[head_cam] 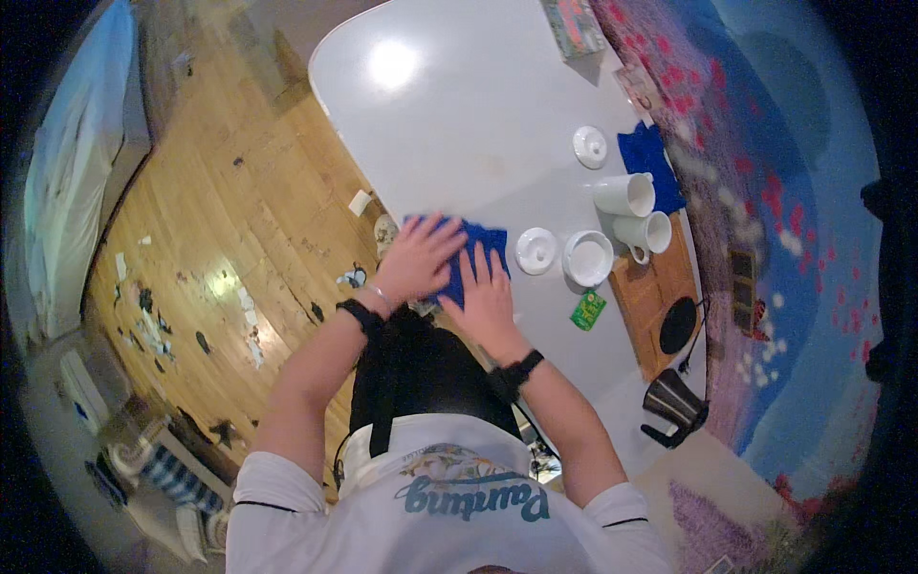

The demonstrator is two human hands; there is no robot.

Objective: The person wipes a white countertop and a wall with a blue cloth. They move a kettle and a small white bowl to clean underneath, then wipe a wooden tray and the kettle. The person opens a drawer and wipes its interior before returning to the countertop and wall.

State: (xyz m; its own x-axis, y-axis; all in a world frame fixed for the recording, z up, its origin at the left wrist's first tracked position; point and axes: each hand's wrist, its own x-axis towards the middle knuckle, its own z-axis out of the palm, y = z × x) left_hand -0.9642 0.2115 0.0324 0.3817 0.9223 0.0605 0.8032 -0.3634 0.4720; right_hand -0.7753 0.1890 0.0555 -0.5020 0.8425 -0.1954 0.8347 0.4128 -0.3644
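Note:
A blue cloth lies at the near left edge of the white table. My left hand rests with spread fingers over the cloth's left part. Flat on its right part is my right hand, fingers apart. Neither hand shows a grip on the fabric, though the palms hide some of it. Just right of the cloth are a white lid with a knob and a round white ceramic bowl or cup. A small green packet bearing writing lies below the bowl.
Two white mugs lie or stand at the right, beside another lid and a second blue cloth. Beyond are a wooden board, a black disc and a dark pitcher. A box stands at the far edge. Scraps litter the wooden floor.

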